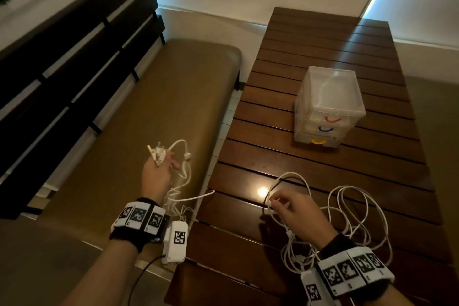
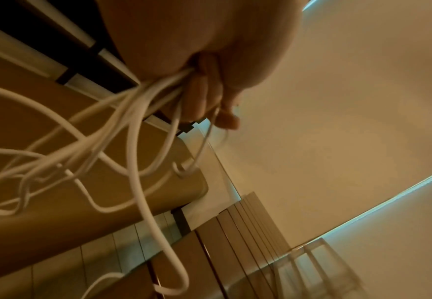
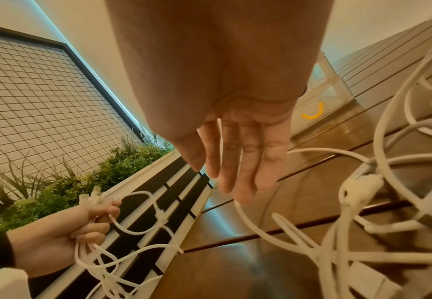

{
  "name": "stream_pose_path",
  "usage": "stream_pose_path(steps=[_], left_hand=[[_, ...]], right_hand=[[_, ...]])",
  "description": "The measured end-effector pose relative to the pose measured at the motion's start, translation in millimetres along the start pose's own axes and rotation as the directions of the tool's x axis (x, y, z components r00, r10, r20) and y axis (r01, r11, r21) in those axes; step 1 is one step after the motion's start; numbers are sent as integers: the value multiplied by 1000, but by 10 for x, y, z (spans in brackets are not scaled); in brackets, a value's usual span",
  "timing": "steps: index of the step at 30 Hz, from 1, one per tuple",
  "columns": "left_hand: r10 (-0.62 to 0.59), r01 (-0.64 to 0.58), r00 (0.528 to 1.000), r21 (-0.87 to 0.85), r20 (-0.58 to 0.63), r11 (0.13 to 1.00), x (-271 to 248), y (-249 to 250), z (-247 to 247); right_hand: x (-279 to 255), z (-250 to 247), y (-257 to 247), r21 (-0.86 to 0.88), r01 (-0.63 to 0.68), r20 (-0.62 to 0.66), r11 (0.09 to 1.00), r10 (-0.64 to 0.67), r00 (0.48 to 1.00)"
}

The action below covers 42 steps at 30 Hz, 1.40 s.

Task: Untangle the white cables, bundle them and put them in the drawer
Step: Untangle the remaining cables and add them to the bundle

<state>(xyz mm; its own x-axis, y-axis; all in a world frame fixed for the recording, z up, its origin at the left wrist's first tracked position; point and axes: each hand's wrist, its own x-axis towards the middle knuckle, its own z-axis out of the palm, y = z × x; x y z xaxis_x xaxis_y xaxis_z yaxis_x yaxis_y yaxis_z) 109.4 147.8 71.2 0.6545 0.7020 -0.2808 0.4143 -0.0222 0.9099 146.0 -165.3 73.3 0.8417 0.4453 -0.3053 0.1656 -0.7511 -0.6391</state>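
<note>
My left hand is held over the bench and grips a bunch of white cable ends; their strands hang down from my fist. The loose cable tangle lies in loops on the near part of the wooden table. Over the table, my right hand has fairly straight fingers, and one cable loop passes at their tips. The clear drawer unit stands mid-table with its red, blue and yellow-handled drawers closed.
A brown cushioned bench with a dark slatted back runs along the left, with a narrow tiled gap between it and the table. A planter with greenery sits behind the bench. Walls close off the far side.
</note>
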Motion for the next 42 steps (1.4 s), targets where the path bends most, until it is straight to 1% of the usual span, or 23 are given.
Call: stream_pose_path(steps=[2,4,8,9,11,13,16,18,20,21,22,23,24,26,27,31,33,35,36,37,39,40,42], left_hand=[[28,-25,990,-23,138,999,-122,6,-18],[104,-105,972,-8,213,994,-246,33,-37],[217,-242,937,59,274,968,-425,96,-24],[242,-274,926,72,291,959,-459,113,-30],[286,-318,909,64,302,946,-496,140,-72],[305,-335,915,79,263,939,-492,165,-143],[290,-301,950,108,113,947,-446,208,-302],[293,-292,956,118,12,949,-417,228,-401],[292,-284,955,117,-53,952,-381,207,-470],[274,-267,960,98,-65,959,-373,198,-481],[250,-245,966,76,-65,967,-365,183,-483],[228,-225,972,57,-56,973,-363,170,-476],[215,-213,976,44,-45,976,-366,165,-464],[219,-219,976,24,-19,976,-367,152,-431],[227,-227,974,5,-7,974,-366,153,-414],[269,-269,962,-24,41,963,-377,198,-358],[297,-294,951,-49,85,955,-396,247,-324],[308,-294,942,-112,135,949,-434,308,-275],[304,-284,940,-143,155,948,-454,334,-251],[293,-264,942,-173,165,949,-474,369,-230],[251,-208,954,-241,164,948,-506,456,-206],[244,-196,957,-268,158,943,-511,498,-207],[265,-213,954,-302,139,929,-499,568,-227]], right_hand=[[51,20,-103,-9,25,3,1000,-25,1000],[122,44,-289,-24,84,12,996,-84,996],[349,144,-810,6,226,24,974,-226,974],[426,198,-930,-11,250,34,968,-249,968],[597,329,-1134,-109,296,69,949,-290,954],[732,407,-1299,-171,318,94,932,-306,947],[908,390,-1503,-170,337,9,926,-340,940],[1006,364,-1577,-150,302,-56,941,-313,948],[1092,396,-1609,-137,279,-106,950,-294,950],[1112,417,-1609,-117,262,-93,958,-274,957],[1118,455,-1605,-107,227,-42,968,-233,972],[1111,490,-1584,-132,182,34,974,-179,983],[1096,518,-1558,-197,145,104,970,-126,987],[1068,572,-1489,-304,154,174,940,-104,979],[1048,584,-1465,-310,175,196,934,-118,974],[957,614,-1460,-272,283,289,920,-203,936],[865,645,-1528,-186,366,369,912,-281,886],[761,711,-1622,-20,406,455,914,-354,817],[723,754,-1656,72,378,455,923,-367,811],[695,788,-1695,150,340,427,928,-371,825],[684,828,-1745,226,295,351,928,-360,864],[698,865,-1740,227,300,347,927,-364,864],[710,944,-1727,208,349,375,914,-404,834]])
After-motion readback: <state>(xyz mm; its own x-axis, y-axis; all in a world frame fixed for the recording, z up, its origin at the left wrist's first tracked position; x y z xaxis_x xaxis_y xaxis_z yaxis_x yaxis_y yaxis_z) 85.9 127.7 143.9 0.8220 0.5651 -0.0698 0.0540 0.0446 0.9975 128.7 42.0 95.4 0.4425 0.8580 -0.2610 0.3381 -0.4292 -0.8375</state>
